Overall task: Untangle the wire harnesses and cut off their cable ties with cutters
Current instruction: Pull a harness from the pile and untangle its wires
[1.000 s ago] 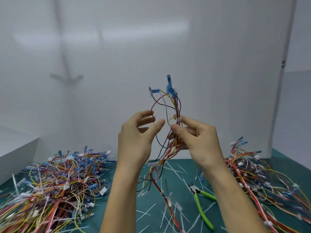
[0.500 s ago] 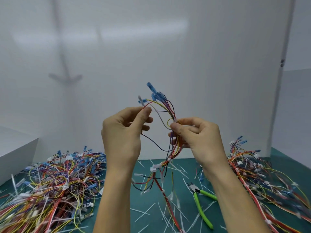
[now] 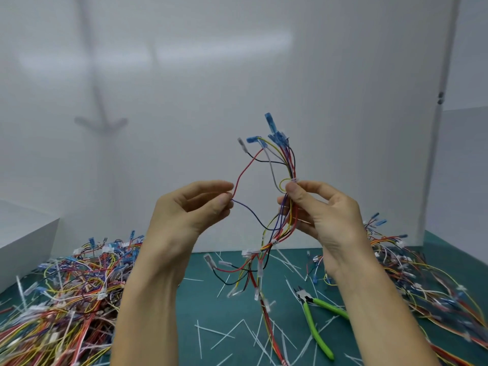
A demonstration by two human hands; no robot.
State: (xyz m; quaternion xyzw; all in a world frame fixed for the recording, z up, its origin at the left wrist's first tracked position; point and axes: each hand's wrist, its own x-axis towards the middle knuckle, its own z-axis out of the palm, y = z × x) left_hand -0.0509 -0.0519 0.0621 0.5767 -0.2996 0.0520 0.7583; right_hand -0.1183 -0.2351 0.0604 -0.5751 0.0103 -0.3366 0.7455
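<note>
At centre right of the frame the right hand (image 3: 324, 215) is closed on a wire harness (image 3: 290, 165), with thumb and forefinger pinched on the bundle just under a white cable tie (image 3: 293, 179). The bundle is thus held upright and steady, its blue connectors fanned above the hand and its lower end hanging down to the green mat (image 3: 224, 313). At centre left the left hand (image 3: 190, 207) is pinched on a single wire (image 3: 239, 178), red above the fingertips and purple below, which is held out sideways, well apart from the bundle. A loop is opened that way, apparently so that the strand can be traced and freed from the rest before the tie is cut. The untangling step is judged to be in hand; the tie is not yet cut.

Below the right wrist the green-handled cutters (image 3: 309, 317) are laid on the mat, untouched but within easy reach of that hand. White cut-off tie strips (image 3: 211, 331) are scattered round them. One heap of harnesses (image 3: 66, 286) is seen at lower left and another heap (image 3: 412, 273) at lower right; which of the two is finished cannot be told.
</note>
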